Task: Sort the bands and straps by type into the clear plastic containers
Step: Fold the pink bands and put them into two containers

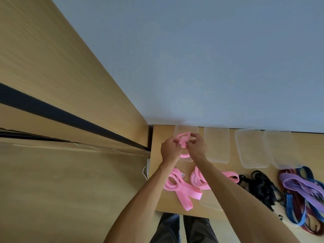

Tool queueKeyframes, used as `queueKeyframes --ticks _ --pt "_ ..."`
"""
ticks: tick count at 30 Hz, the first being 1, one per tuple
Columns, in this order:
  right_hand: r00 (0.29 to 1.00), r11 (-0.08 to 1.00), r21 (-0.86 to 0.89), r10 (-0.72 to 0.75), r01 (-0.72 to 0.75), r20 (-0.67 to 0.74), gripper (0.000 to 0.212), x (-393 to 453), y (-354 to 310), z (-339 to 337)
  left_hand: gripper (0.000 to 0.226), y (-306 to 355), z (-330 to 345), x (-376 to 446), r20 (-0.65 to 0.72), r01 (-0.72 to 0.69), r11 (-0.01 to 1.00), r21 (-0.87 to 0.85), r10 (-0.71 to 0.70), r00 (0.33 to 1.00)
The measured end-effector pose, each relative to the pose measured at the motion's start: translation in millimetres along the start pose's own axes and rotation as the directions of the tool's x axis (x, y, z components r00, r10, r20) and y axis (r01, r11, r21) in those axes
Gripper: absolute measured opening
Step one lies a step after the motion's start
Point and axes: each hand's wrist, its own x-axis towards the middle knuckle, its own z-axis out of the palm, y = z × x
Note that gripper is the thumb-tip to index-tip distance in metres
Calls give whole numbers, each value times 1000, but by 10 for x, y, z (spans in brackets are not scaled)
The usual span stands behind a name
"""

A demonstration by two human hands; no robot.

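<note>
While both hands work above the leftmost clear container (177, 130), the left hand (170, 150) and right hand (196, 148) pinch a coiled pink band (184, 137). Flat pink loops (182, 188), black straps (261, 186) and purple bands (301, 186) line the wooden table's (157, 172) near edge.

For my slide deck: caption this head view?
Both hands hold a pink band over the leftmost clear container.

A looped pink band (184, 140) is held above the leftmost of four clear containers (216, 144).
</note>
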Motion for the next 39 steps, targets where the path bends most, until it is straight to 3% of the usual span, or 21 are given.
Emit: queueKeyframes --ticks 3,6,10,15,18,22,24,28,34,39 --pt "998 997 -48 -60 59 -19 38 16 -50 36 20 18 -29 26 -11 -108 992 67 109 994" --pt "995 959 -266 -93 96 22 37 20 -102 60 17 -9 -39 59 24 -183 970 161 181 983" --pt "977 807 -552 -191 210 92 33 -63 -66 75 22 -73 -37 66 98 -189 968 166 175 980" --pt "925 604 -732 -367 317 97 28 -143 112 30 22 -105 -54 38 94 -223 961 163 210 973" --pt "928 448 -843 -346 296 142 24 -140 143 -13 25 -142 -75 44 21 -194 965 174 193 981" --pt "929 398 -857 -299 328 216 26 -166 201 -26 28 -211 -114 -3 23 -192 964 184 192 981" --pt "906 405 -835 -353 373 234 36 -231 214 -39 27 -242 -139 -52 25 -176 967 186 175 984" --pt "885 648 -638 -448 417 123 41 -473 207 -71 17 -319 -208 -178 43 -119 965 233 112 993" --pt "964 715 -649 -151 260 221 37 -820 435 -100 16 -511 -280 -435 170 0 928 373 -69 983" --pt "932 737 -623 -28 262 360 33 -993 702 -50 20 -798 -237 -628 181 109 897 429 -203 962"
